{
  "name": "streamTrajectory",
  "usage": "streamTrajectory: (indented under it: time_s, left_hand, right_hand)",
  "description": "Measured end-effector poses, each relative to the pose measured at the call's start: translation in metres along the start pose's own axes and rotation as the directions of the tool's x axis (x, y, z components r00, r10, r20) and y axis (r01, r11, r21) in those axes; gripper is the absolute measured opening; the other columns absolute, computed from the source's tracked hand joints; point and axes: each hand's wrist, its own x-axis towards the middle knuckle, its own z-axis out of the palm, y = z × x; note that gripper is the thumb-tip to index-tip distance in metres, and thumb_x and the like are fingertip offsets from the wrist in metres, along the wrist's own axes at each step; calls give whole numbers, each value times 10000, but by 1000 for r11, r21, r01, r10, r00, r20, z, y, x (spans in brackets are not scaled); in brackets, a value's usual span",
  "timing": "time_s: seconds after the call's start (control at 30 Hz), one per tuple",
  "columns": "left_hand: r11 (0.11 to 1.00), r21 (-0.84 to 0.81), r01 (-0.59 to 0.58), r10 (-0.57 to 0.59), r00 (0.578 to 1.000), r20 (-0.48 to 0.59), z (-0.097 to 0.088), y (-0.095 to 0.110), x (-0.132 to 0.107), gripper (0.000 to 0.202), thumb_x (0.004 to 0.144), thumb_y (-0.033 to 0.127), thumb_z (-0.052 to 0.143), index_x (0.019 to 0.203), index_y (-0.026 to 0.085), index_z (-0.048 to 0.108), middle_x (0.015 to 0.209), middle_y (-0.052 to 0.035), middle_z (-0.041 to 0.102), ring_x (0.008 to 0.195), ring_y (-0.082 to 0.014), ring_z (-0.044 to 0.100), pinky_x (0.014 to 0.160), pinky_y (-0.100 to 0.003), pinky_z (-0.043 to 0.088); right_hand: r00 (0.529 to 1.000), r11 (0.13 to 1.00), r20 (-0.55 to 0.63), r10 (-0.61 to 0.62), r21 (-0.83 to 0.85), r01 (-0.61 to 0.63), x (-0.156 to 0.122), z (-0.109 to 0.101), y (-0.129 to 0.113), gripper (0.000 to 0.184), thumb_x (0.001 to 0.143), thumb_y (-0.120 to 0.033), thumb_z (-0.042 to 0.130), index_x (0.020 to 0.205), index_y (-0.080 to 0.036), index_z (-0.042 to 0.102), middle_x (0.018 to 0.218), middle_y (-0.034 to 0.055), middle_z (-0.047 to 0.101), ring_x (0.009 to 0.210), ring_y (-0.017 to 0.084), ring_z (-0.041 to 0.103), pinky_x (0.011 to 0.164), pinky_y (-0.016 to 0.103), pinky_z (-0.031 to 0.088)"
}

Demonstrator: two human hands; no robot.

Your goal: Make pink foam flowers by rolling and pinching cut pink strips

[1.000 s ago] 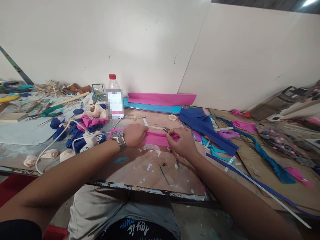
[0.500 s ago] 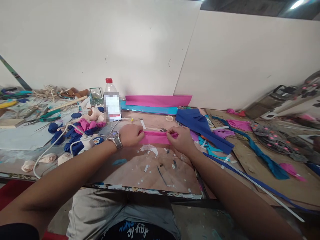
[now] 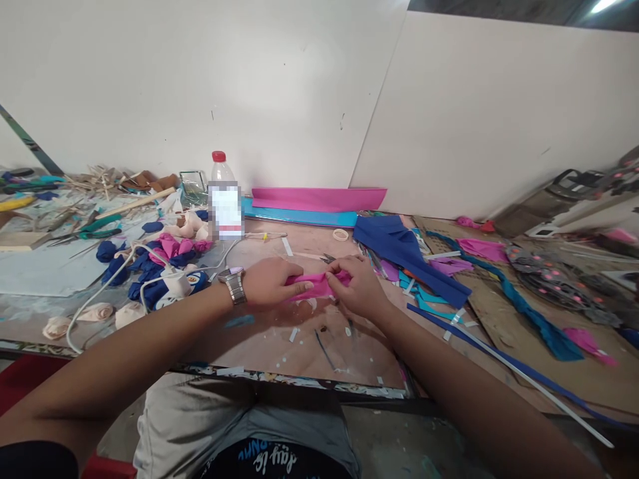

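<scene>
A pink fabric strip [image 3: 315, 286] is stretched between my two hands, just above the worktable [image 3: 279, 339]. My left hand [image 3: 272, 285] is closed on its left end, with the thumb lying along the cloth. At the other end, my right hand [image 3: 357, 286] pinches the bunched fabric between thumb and fingers. Part of the strip is hidden behind the fingers. Scissors [image 3: 327, 258] lie just beyond my hands, only their tips clearly showing. A roll of tape [image 3: 340, 235] rests farther back.
To the left lie several fabric rosettes [image 3: 174, 247], a white cable with a plug [image 3: 176, 283] and pliers [image 3: 102, 227]. A red-capped bottle [image 3: 219, 166] stands behind a phone [image 3: 227, 213]. Dark blue fabric [image 3: 394, 243] and a long white stick [image 3: 539, 386] are on the right.
My hands have drawn closer together, and the pink strip between them has gone from flat and taut to gathered. My left hand has shifted right, its thumb now extended over the cloth.
</scene>
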Motion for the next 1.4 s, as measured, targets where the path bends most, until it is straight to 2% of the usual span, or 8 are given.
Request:
streamTrajectory:
  time_s: [0.1,0.23,0.4,0.6,0.83,0.97,1.13,1.4]
  left_hand:
    - [998,54,25,-25,1000,-11,-3,2,-1,627,975,703,321,869,187,662,736,-71,685,630,-190,580,581,-308,297]
    - [951,249,181,-167,983,-76,-5,-8,0,652,924,746,393,922,175,706,832,-141,726,764,-278,678,655,-332,404]
    - [905,349,244,-253,967,-20,-4,-24,3,563,879,685,543,1001,162,711,946,-178,744,888,-332,710,741,-367,461]
    - [979,190,72,-76,997,9,7,-10,1,551,853,703,569,1046,198,671,977,-124,751,848,-290,697,662,-327,413]
    - [988,-134,-81,81,997,-1,9,7,0,359,1005,404,431,930,195,713,865,-60,746,765,-180,648,684,-285,398]
    - [975,-213,-64,65,998,-2,5,6,1,308,973,326,466,841,176,701,773,-37,715,685,-151,589,656,-276,379]
    - [940,-339,-47,83,992,94,2,4,1,294,952,272,450,809,168,684,725,-8,678,644,-133,554,624,-265,359]
    - [948,-315,-48,86,990,108,-2,7,2,335,956,298,444,744,152,658,656,-3,613,598,-119,474,588,-267,320]
  right_hand:
    - [997,997,-37,67,-46,-69,4,-4,8,145,866,-281,589,749,-215,644,787,21,742,796,212,665,888,392,381]
    - [990,989,-51,132,-66,-135,8,-7,17,148,846,-276,591,731,-211,658,759,19,745,746,199,663,818,351,404]
    - [991,989,-1,136,-58,-136,5,-1,15,141,848,-269,597,756,-214,687,755,13,752,733,195,659,853,361,402]
    - [990,1000,141,-7,24,4,-3,9,-3,113,893,-281,611,848,-218,694,840,16,763,801,199,653,973,439,325]
    - [977,989,182,-111,113,91,-8,9,-18,101,916,-258,592,862,-229,673,875,8,767,845,190,663,1007,442,293]
    - [978,989,174,-114,110,95,-8,7,-19,106,914,-265,585,849,-232,662,865,11,771,831,192,662,1012,446,295]
    - [980,989,164,-114,114,96,-8,7,-19,98,904,-263,590,851,-232,666,862,13,771,847,200,667,1018,454,298]
    - [977,986,151,-150,93,138,-8,6,-20,95,908,-262,619,835,-230,671,836,4,766,833,195,667,1003,443,314]
